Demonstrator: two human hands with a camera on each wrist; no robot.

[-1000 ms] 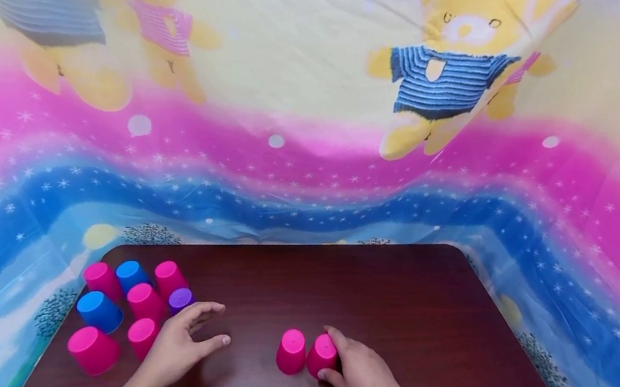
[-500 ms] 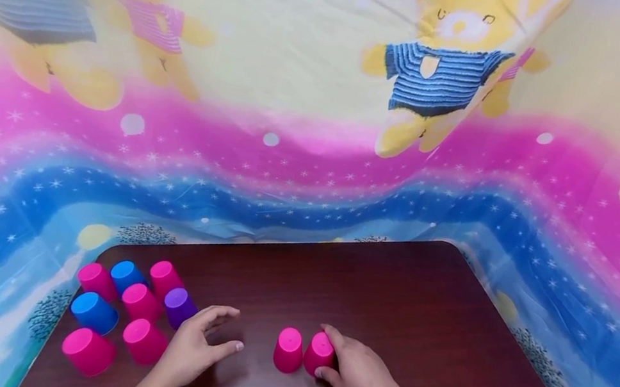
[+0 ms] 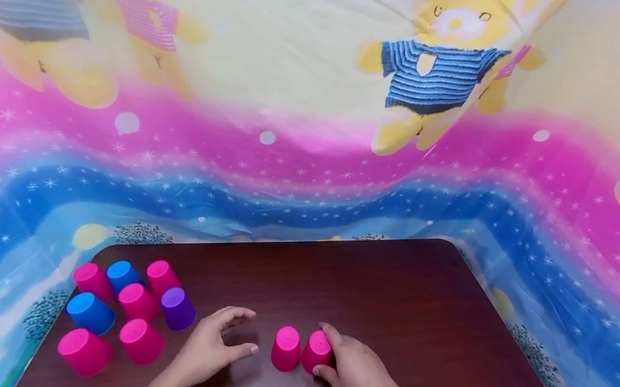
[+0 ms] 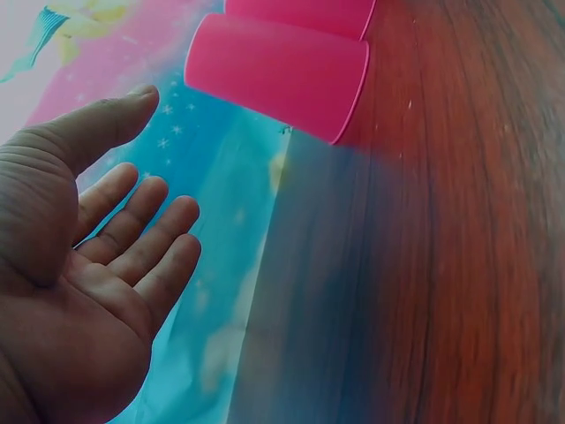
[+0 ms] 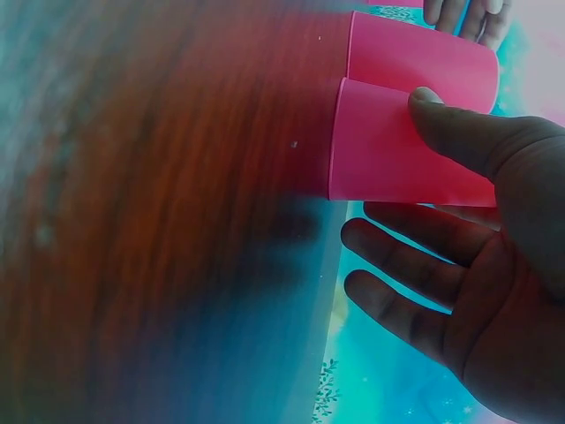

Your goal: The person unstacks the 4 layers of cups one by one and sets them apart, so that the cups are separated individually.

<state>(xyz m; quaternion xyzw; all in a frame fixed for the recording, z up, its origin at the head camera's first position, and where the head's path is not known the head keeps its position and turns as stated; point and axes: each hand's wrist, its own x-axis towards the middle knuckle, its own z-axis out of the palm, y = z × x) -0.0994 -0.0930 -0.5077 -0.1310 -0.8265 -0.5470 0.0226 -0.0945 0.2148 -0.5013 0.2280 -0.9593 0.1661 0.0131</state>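
Observation:
Two pink cups stand upside down side by side at mid-table. My right hand [image 3: 360, 374] holds the right-hand pink cup [image 3: 317, 350] between thumb and fingers; in the right wrist view the thumb lies along the wall of this cup [image 5: 397, 150]. Just left of it is the other pink cup [image 3: 286, 349], untouched. My left hand [image 3: 212, 349] hovers to the left of that cup, fingers spread and slightly bent, holding nothing. The left wrist view shows the bare palm [image 4: 88, 300] with a pink cup [image 4: 282, 75] beyond the fingertips.
Several upside-down cups are grouped on the table's left: pink ones [image 3: 141, 342], two blue ones [image 3: 90, 314] and a purple cup [image 3: 178, 310] nearest my left hand. The dark wooden table [image 3: 390, 294] ends at a printed cloth wall [image 3: 288, 184] behind.
My left hand has moved right, away from the purple cup and toward the two pink cups. The right hand keeps its hold on its cup. The view has shifted slightly.

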